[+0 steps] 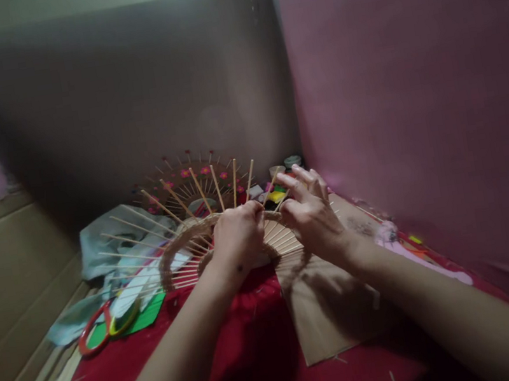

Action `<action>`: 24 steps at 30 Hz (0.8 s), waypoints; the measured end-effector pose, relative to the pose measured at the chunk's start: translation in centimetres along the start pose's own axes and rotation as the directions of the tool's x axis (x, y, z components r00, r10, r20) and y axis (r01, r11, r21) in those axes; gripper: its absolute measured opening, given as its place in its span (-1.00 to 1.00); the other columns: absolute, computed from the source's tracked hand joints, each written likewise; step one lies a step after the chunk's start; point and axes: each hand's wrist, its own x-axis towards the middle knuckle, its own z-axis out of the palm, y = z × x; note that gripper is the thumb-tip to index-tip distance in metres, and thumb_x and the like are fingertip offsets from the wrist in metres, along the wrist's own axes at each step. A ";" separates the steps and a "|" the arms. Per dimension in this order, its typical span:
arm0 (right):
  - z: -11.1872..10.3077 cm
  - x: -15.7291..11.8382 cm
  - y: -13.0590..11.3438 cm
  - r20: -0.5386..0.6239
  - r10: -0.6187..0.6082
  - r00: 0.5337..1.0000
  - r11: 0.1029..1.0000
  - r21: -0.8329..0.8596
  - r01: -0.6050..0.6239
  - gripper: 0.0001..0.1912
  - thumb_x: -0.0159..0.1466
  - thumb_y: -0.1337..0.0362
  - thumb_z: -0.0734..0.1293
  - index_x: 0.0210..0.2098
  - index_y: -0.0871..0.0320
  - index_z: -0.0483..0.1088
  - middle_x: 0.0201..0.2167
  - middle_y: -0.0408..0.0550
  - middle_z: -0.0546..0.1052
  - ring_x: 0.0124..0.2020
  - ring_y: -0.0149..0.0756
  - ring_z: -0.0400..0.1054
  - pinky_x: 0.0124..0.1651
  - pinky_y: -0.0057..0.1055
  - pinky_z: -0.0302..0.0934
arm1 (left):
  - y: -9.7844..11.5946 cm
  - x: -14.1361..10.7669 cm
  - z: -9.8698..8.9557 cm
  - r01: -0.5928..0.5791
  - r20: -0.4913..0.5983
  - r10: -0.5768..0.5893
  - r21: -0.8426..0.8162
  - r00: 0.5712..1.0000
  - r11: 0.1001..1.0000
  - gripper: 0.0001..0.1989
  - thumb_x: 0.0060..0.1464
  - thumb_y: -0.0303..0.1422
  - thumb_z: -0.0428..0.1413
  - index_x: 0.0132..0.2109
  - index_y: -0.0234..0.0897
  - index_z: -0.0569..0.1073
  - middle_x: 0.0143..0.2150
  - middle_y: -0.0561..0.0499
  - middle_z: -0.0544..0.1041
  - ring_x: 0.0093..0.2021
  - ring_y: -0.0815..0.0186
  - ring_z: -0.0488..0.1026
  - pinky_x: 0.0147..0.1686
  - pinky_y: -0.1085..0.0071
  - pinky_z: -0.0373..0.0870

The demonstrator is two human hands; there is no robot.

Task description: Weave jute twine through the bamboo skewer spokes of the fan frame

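A half-round frame of thin wooden sticks with a woven brown band (166,270) stands fanned out over the red cloth. My left hand (240,230) is closed on the band near the top of its arc, thumb and finger pinched together. Just to the right, my right hand (309,207) is at the band's right side, its thumb and index finger near a stick and the other fingers raised. What lies between its fingertips is too small to tell. Pale sticks radiate outward above and left of the hands.
Behind stands a decorated fan shape with pink flowers (205,170). Red and yellow scissors (107,322) lie at the left on green paper (151,313), beside a pale plastic bag (110,239). Cardboard (336,325) rests on the red cloth (245,346). A pink cloth (417,94) hangs at the right.
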 end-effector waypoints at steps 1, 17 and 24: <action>-0.1 0.0 0.0 -0.010 0.019 1.000 1.000 -0.018 -0.019 -0.84 0.18 0.44 0.23 -0.40 0.22 0.46 0.17 0.07 0.24 0.25 0.03 -0.14 0.24 0.06 -0.23 | 0.0 0.1 0.0 0.010 0.001 -0.010 -0.039 1.000 0.999 -0.74 0.13 -0.30 -0.06 -0.22 -0.17 0.53 -0.36 -0.04 0.58 -0.36 0.27 0.49 -0.33 0.42 0.30; -1.8 -0.6 -0.8 -0.264 0.198 0.944 0.958 0.254 -0.130 -0.80 0.19 0.45 0.17 -0.28 0.16 0.39 0.02 0.13 0.31 0.07 -0.09 0.15 0.07 -0.08 0.07 | -0.4 -0.2 -0.1 0.046 -0.025 -0.051 -0.165 0.998 0.985 -0.75 0.09 -0.28 -0.02 -0.26 -0.19 0.55 -0.51 0.00 0.54 -0.50 0.33 0.42 -0.47 0.47 0.24; -0.4 -2.2 -2.3 0.317 0.200 0.927 0.731 0.582 -0.357 -0.74 0.21 0.26 0.20 -0.59 0.19 0.30 -0.66 -0.16 0.32 -0.60 -0.46 0.17 -0.51 -0.45 0.08 | -1.1 -0.1 -1.4 0.038 -0.164 -0.086 -0.278 0.983 0.960 -0.78 0.04 -0.31 0.01 -0.32 -0.24 0.55 -0.52 0.03 0.53 -0.52 0.37 0.40 -0.50 0.49 0.23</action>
